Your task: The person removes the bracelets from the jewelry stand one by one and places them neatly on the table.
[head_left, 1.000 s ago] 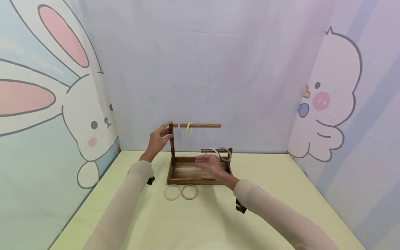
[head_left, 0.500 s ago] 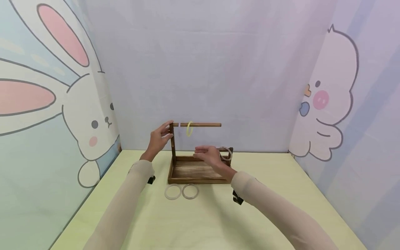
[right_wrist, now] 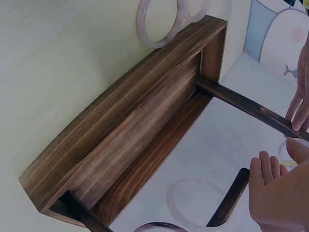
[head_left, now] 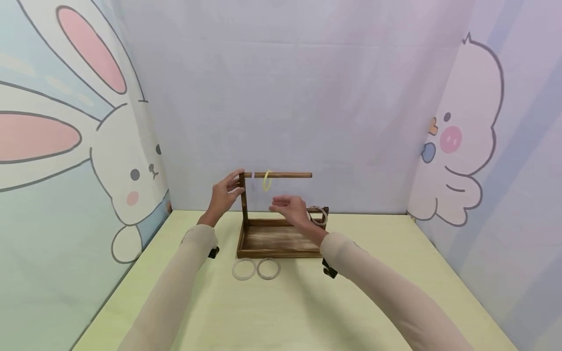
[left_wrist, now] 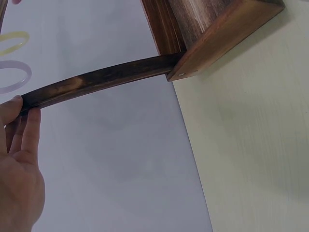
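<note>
A dark wooden stand point(head_left: 281, 254) rests on the pale worktop point(head_left: 272, 317), its shallow tray facing the person. The left hand point(head_left: 221, 197) grips the top of the stand's left post point(head_left: 244, 207), thumb on one side and fingers on the other. The right hand point(head_left: 291, 209) is above the tray, its fingers straight and close together, the thumb set apart; nothing shows in its grasp.

From that left post the upper bar point(head_left: 291, 175) runs to the right. A pale purple ring point(head_left: 252, 175) hangs on it close to the post, and a yellow ring point(head_left: 265, 183) hangs a little farther right, apart from it. The lower bar point(right_wrist: 231, 198), behind the right hand, carries a pinkish ring point(head_left: 319, 224) near its right end and a whitish ring point(right_wrist: 170, 195), mostly hidden from the head view.

On the near side of the tray, a white ring point(head_left: 244, 278) and a greyish ring point(head_left: 268, 278) lie flat, just beside each other. A printed rabbit point(head_left: 120, 165) covers the left cloth wall.
</note>
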Available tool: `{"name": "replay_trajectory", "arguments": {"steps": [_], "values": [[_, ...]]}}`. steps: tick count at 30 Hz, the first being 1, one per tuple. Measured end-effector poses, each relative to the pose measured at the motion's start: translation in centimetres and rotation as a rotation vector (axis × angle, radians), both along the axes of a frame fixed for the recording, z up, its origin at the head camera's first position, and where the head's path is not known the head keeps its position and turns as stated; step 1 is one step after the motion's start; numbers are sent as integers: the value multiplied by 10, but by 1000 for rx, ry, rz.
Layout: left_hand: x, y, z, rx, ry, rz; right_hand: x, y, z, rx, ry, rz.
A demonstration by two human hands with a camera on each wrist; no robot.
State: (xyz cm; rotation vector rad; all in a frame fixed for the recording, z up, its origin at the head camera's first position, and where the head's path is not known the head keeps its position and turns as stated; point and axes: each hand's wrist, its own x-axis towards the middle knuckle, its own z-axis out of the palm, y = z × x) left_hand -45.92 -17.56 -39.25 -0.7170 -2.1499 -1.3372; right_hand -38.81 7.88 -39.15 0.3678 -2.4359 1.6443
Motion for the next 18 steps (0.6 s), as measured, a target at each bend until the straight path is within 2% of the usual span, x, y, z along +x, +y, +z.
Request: {"name": "replay_trajectory", "arguments": {"steps": [14,18], "values": [[0,1,0,5,18,-1,-12,-15,11,7,102,-67],[-2,0,-1,9,-2,-1,-16,-18,13,11,122,-69]]}}
